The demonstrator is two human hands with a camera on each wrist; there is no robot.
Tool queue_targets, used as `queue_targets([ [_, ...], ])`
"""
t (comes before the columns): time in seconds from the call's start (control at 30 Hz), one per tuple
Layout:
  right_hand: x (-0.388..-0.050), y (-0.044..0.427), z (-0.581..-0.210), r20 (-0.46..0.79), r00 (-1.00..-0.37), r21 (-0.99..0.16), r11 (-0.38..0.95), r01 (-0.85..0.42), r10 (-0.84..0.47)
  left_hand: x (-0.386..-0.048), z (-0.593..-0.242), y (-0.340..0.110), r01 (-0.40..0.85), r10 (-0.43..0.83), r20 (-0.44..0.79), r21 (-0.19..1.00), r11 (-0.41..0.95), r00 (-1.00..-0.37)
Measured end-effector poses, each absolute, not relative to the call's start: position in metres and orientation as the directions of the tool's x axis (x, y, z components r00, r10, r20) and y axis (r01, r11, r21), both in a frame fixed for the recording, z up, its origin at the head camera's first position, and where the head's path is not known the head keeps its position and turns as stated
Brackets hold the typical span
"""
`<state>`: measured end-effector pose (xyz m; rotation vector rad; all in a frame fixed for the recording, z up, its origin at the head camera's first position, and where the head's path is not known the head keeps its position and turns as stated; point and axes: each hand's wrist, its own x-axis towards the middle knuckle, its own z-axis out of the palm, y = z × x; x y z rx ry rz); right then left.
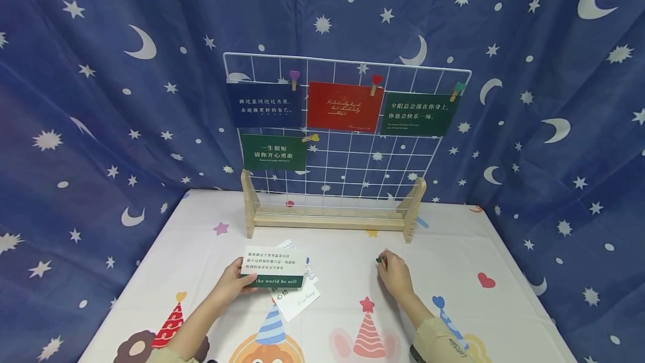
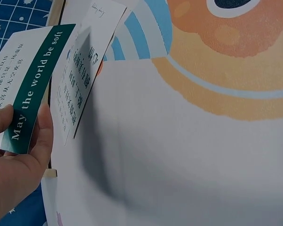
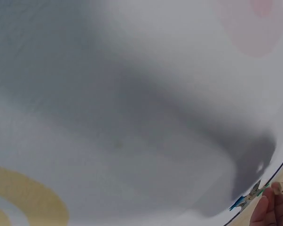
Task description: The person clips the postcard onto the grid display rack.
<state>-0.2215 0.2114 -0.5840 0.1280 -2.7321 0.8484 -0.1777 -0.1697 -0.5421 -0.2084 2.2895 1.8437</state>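
Observation:
My left hand [image 1: 233, 284] [image 2: 19, 174] grips a white card [image 1: 274, 262] [image 2: 14, 61] with a green band, thumb on its front and fingers behind. Loose white cards [image 1: 297, 302] [image 2: 92, 61] lie on the table beneath and beside it, partly covered in the head view. My right hand [image 1: 395, 276] [image 3: 274, 209], to the right over the table, pinches a small dark green piece [image 1: 379, 260], which looks like a clip. Only fingertips show at the lower right corner of the right wrist view, near small blue and green pieces too unclear to tell apart.
Behind the hands stands a white wire grid [image 1: 347, 158] on a wooden base [image 1: 330, 220]. Clips hold a blue card [image 1: 265, 105], a red card [image 1: 345, 106] and two green cards [image 1: 417, 113] on it. A starry blue curtain [image 1: 322, 10] surrounds the patterned table [image 1: 453, 251].

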Motion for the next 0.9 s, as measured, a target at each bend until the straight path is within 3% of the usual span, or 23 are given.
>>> queue_targets([
  [0.27, -0.224, 0.210, -0.577, 0.286, -0.957, -0.591, 0.795, -0.137, 0.048, -0.178, -0.538, -0.172, -0.229, 0.021, -0.239, 0.949, 0.215, -0.971],
  [0.53, -0.223, 0.212, -0.571, 0.238, -0.971, -0.658, 0.741, -0.132, 0.038, -0.180, -0.540, -0.186, -0.119, 0.091, -0.131, 0.986, 0.120, -0.987],
  [0.9, -0.225, 0.202, -0.563, 0.286, -0.958, -0.691, 0.696, -0.193, 0.017, -0.191, -0.528, -0.179, -0.217, -0.067, -0.209, 0.967, 0.133, -0.976],
])
